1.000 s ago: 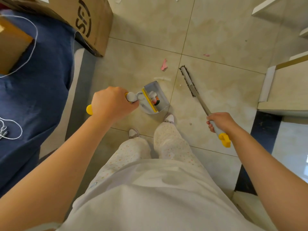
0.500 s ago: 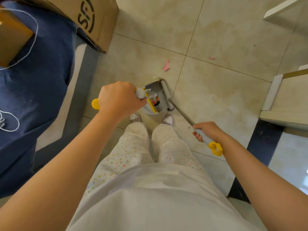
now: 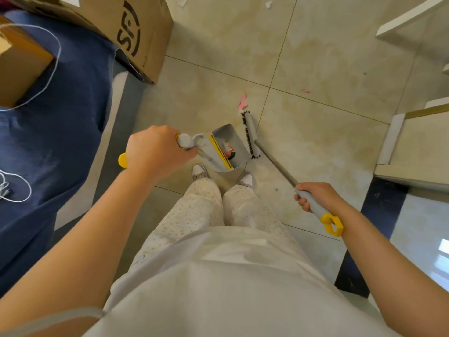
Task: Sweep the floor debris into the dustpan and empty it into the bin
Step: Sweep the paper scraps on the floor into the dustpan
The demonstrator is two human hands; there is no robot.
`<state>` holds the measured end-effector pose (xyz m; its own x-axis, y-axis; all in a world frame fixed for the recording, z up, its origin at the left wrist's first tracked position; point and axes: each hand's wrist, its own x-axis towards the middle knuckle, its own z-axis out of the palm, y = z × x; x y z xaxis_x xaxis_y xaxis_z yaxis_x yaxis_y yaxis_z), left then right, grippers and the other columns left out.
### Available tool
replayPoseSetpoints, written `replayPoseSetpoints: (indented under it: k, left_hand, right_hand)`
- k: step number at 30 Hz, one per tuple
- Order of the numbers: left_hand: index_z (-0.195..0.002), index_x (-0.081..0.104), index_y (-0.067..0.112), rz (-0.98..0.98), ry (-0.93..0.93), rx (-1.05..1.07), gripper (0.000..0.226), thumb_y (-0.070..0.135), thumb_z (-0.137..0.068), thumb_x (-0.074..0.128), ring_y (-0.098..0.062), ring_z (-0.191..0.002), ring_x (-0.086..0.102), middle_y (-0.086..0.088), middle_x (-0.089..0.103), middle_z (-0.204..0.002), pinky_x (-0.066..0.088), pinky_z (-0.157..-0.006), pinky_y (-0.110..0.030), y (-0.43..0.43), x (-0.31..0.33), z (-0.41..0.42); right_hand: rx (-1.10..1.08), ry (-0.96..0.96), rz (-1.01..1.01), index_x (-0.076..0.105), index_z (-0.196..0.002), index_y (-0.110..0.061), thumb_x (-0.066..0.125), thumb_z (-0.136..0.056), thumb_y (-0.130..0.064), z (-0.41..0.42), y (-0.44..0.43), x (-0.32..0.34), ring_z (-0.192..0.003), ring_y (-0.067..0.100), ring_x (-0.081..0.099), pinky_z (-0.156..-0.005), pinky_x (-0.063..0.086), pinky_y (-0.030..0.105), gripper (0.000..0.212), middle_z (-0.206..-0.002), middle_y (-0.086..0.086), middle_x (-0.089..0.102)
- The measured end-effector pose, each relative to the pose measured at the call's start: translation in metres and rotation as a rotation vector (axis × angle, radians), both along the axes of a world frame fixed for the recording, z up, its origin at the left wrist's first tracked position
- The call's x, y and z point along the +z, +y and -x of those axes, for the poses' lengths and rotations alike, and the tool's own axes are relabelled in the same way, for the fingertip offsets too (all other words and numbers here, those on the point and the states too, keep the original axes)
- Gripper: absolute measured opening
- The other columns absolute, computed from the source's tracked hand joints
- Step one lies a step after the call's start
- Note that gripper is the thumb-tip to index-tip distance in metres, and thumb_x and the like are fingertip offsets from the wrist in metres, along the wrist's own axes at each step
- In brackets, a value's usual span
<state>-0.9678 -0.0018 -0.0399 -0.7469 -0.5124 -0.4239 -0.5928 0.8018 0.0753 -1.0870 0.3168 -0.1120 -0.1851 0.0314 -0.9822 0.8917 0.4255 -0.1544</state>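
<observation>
My left hand grips the long handle of a grey dustpan, which rests on the tile floor just ahead of my feet. The pan has a yellow comb edge and holds a few scraps. My right hand grips the grey broom handle near its yellow hanging loop. The broom head lies along the pan's right side, bristles toward the pan. A pink paper scrap lies on the tile just beyond the broom's far end. A smaller pink bit lies further right.
A cardboard box stands at the upper left beside a blue cloth-covered surface with a white cable. White scraps lie at the far edge of the floor. Pale furniture and a dark threshold strip lie on the right.
The broom swept in against the dustpan's mouth half a second ago, then drew back out to the pan's right side. The dustpan stayed in place.
</observation>
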Motion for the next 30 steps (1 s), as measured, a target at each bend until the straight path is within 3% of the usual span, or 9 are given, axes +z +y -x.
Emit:
replayPoseSetpoints:
  k: [4,7,10,17,22,25,30]
  left_hand:
    - [-0.069,0.065,0.015,-0.01,0.021,0.039,0.052,0.065,-0.08,0.056,-0.023,-0.058,0.061,-0.002,0.061,-0.06,0.05,-0.054,-0.031,-0.014,0.002,-0.005]
    - [-0.068,0.064,0.015,0.006,0.047,0.051,0.051,0.064,-0.08,0.056,-0.023,-0.058,0.061,-0.003,0.061,-0.059,0.048,-0.053,-0.029,-0.021,0.005,-0.004]
    - [-0.068,0.064,0.015,0.017,0.046,0.057,0.05,0.063,-0.081,0.057,-0.022,-0.057,0.06,-0.002,0.06,-0.059,0.045,-0.051,-0.026,-0.032,0.007,0.0]
    - [-0.066,0.062,0.012,0.028,0.074,0.059,0.049,0.059,-0.081,0.059,-0.025,-0.057,0.059,-0.004,0.059,-0.059,0.039,-0.051,-0.025,-0.053,0.001,0.019]
    - [-0.065,0.062,0.01,0.048,0.032,0.019,0.051,0.058,-0.082,0.057,-0.026,-0.056,0.059,-0.006,0.059,-0.059,0.031,-0.047,-0.021,-0.064,-0.009,0.033]
    - [-0.064,0.061,0.01,0.038,0.019,-0.002,0.055,0.061,-0.082,0.055,-0.026,-0.055,0.058,-0.006,0.058,-0.058,0.031,-0.046,-0.021,-0.075,-0.011,0.039]
    - [-0.062,0.059,0.01,0.039,0.019,-0.017,0.056,0.062,-0.082,0.054,-0.025,-0.054,0.057,-0.005,0.055,-0.056,0.031,-0.046,-0.021,-0.085,-0.012,0.053]
  right_hand:
    - [0.061,0.052,-0.05,0.053,-0.108,0.009,0.053,-0.092,-0.007,0.014,-0.014,-0.001,-0.036,0.014,0.045,-0.032,0.037,0.016,0.023,-0.07,0.016,0.051]
    - [0.157,0.124,-0.092,0.056,-0.111,0.01,0.054,-0.091,-0.005,0.021,-0.028,0.0,-0.049,0.021,0.043,-0.032,0.037,0.016,0.025,-0.07,0.017,0.052]
    - [0.285,0.197,-0.118,0.056,-0.114,0.013,0.054,-0.091,-0.003,0.03,-0.044,0.0,-0.05,0.023,0.043,-0.034,0.037,0.018,0.029,-0.068,0.017,0.052]
    - [0.431,0.314,-0.116,0.05,-0.122,0.012,0.052,-0.091,-0.002,0.053,-0.075,-0.011,-0.052,0.026,0.043,-0.049,0.037,0.03,0.035,-0.07,0.018,0.051]
    - [0.469,0.33,-0.134,0.056,-0.106,-0.002,0.053,-0.09,-0.005,0.073,-0.105,-0.029,-0.052,0.025,0.045,-0.049,0.04,0.029,0.017,-0.067,0.016,0.052]
    - [0.451,0.268,-0.138,0.054,-0.095,0.0,0.053,-0.091,-0.005,0.076,-0.127,-0.038,-0.051,0.024,0.045,-0.046,0.041,0.026,0.006,-0.065,0.016,0.051]
    - [0.217,0.027,-0.053,0.047,-0.073,0.001,0.045,-0.096,-0.006,0.057,-0.149,-0.036,-0.051,0.017,0.035,-0.03,0.031,0.01,0.024,-0.067,0.012,0.045]
